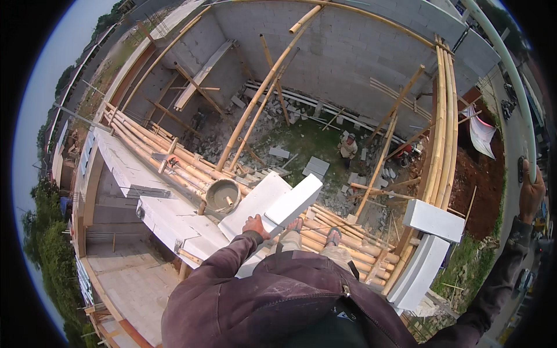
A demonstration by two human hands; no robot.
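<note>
Hands are apart: the left hand [256, 227] rests at the near left corner of the upper white block [294, 200], its grip unconfirmed; this block lies over a lower white block [253, 201]. The right hand [532, 194] closes around a pale pole [525, 116]. A bucket [217, 187] stands beside the lower block's left edge
</note>
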